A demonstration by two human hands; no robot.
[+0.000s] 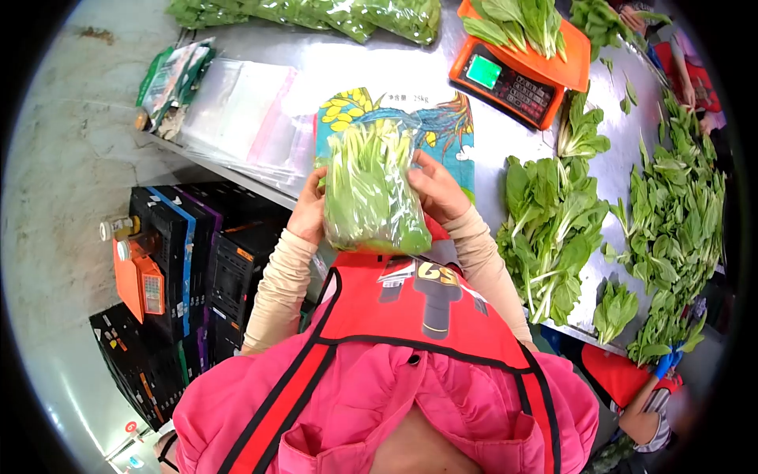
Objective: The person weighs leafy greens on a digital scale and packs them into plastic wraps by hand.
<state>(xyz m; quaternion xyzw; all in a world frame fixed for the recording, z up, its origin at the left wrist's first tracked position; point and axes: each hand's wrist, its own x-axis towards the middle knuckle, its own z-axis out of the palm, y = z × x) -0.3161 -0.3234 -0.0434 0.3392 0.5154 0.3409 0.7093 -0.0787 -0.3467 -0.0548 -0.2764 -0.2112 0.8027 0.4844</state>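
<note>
Between my two hands is a clear plastic bag of leafy greens, pale stems toward the far end and leaves nearest me. My left hand grips its left edge, and my right hand grips its right edge near the top. Beneath the bag lies a printed sack with a blue and yellow picture, spread on the metal table. To the left is a stack of flat clear plastic bags.
An orange scale with greens on its pan stands at the back right. Loose greens lie on the right, with a larger heap beyond. Packed bags line the back. Black crates stand lower left. Co-workers' hands are at the right.
</note>
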